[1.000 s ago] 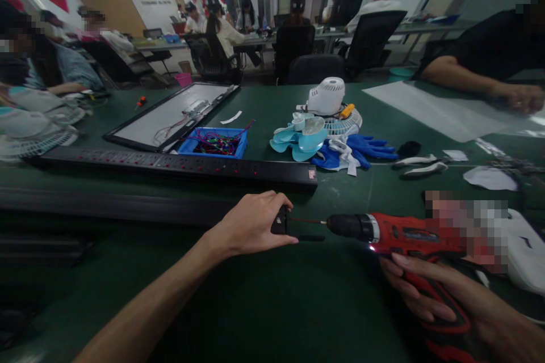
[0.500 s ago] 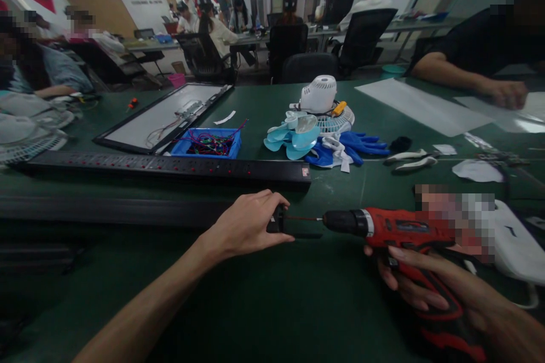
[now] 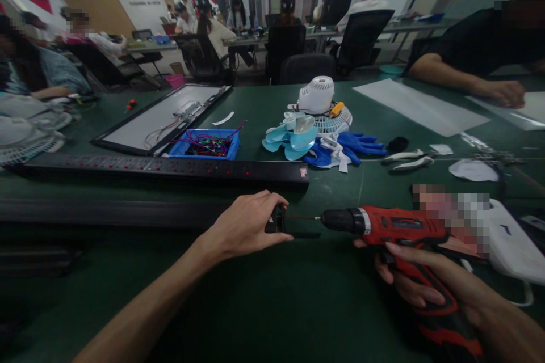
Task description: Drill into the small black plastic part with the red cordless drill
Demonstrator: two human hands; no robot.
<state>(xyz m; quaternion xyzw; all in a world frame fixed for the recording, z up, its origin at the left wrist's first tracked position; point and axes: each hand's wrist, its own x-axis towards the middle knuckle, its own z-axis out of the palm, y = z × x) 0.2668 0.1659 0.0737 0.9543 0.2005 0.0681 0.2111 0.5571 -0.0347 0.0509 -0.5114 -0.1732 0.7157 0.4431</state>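
My left hand (image 3: 247, 221) is closed around the right end of a long black bar (image 3: 128, 212), thumb below and fingers above. My right hand (image 3: 417, 272) grips the handle of a red and black cordless drill (image 3: 395, 224), which points left. From its chuck a thin bit (image 3: 302, 218) reaches to the end of the bar between my left thumb and fingers. Exactly where the tip sits is hidden. A thin black strip (image 3: 306, 234) lies just below the bit.
Behind the bar lies a black power strip (image 3: 191, 170). Beyond it are a blue bin (image 3: 232, 147) of wires, blue gloves (image 3: 361, 143), fan blades (image 3: 293, 142) and pliers (image 3: 411, 160). A white device (image 3: 511, 244) lies right of the drill. A co-worker's hand (image 3: 504, 93) rests at the far right.
Both hands keep nearly the same place, with the drill bit still at the bar's end. My right hand and the drill show only a slight shift left.
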